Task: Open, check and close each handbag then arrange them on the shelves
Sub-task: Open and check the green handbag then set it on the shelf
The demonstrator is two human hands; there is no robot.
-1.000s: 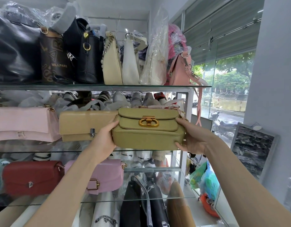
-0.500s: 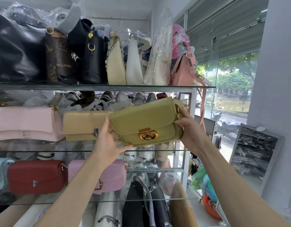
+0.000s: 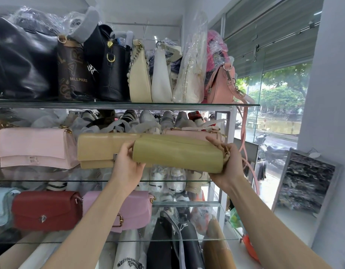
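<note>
Clearly the biggest hazard is the glass shelf unit (image 3: 129, 105) itself: three tiers are already crowded, and the middle glass shelf (image 3: 51, 180) has only a narrow slot free at its right end, in front of a pale pink bag (image 3: 193, 132) at the back. Pushing in there could shove the neighbours or knock the glass edge.

Next, the olive handbag (image 3: 177, 155). It is held in the air in front of that middle shelf, turned so a plain side faces the camera and its clasp is out of sight, so I cannot tell whether the flap is fastened. If it is not, the flap could fall open as the bag is set down. Its left end overlaps the beige clutch (image 3: 101, 150) standing on the shelf, and a careless slide could drag that clutch toward the pink flap bag (image 3: 34, 146).

The left hand (image 3: 127, 164) grips the bag's left end, thumb on top and fingers (image 3: 137, 167) curled beneath. The right hand (image 3: 229, 164) wraps the right end, fingers curled round it near a small metal ring; the salmon strap (image 3: 243, 136) hanging from the top shelf passes just behind and could snag
</note>
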